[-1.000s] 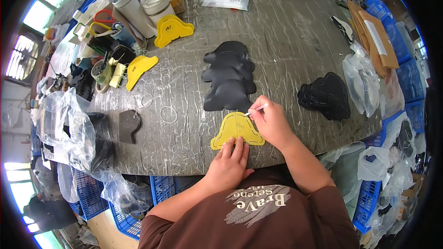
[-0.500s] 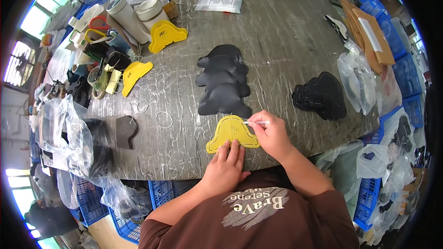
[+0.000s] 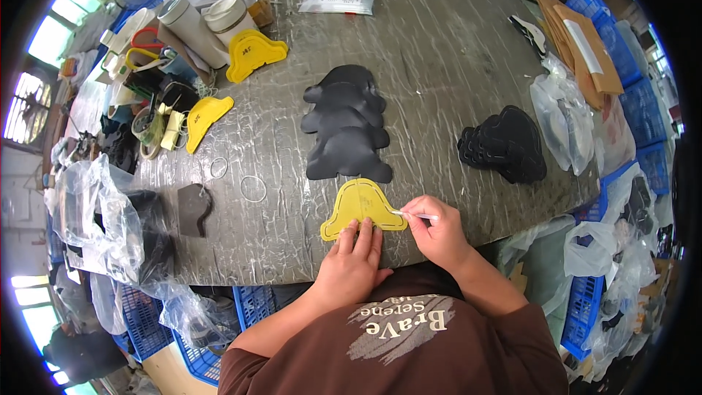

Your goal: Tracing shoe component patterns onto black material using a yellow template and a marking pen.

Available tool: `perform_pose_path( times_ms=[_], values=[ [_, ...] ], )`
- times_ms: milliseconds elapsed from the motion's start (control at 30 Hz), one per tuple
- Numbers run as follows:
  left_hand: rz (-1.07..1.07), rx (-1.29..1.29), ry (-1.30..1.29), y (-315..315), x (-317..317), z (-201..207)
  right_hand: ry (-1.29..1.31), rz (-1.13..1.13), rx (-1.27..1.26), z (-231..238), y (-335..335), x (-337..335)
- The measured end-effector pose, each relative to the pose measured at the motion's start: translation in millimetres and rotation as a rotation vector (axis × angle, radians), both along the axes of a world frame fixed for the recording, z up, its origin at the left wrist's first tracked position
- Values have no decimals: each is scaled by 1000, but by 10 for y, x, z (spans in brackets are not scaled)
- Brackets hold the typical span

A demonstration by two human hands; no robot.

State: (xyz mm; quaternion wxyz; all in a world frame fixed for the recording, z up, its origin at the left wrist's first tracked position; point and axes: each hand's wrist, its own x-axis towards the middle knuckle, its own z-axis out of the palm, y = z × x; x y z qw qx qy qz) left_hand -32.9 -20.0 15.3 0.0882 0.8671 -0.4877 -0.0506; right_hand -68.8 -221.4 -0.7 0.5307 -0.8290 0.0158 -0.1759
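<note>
- Our right hand (image 3: 439, 234) pinches a white pen (image 3: 423, 216), tip at the yellow template (image 3: 356, 201).
- Our left hand (image 3: 351, 263) lies loosely spread on the yellow template's lower edge.

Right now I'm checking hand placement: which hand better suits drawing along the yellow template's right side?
Probably the right hand: it holds the white pen, tip at the right side of the yellow template. The left hand rests on the template's lower edge.

Two hands (image 3: 355, 254), one white pen (image 3: 430, 217), three curved yellow templates (image 3: 357, 201), two thin rings (image 3: 267, 191)
</note>
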Motion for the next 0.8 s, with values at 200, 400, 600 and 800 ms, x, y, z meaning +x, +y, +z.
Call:
perform_pose_path(
  times_ms=[200, 400, 600, 800],
  values=[
    [8, 0, 8, -6, -1, 3, 14, -15, -22, 41, -49, -89],
    [14, 8, 9, 5, -7, -7, 14, -30, -36, 66, -60, -171],
    [11, 4, 9, -1, -3, 22, -50, -3, -133, 56, 25, -267],
    [11, -2, 10, 0, 10, 35, -67, 8, -187, 96, 69, -242]
  ],
)
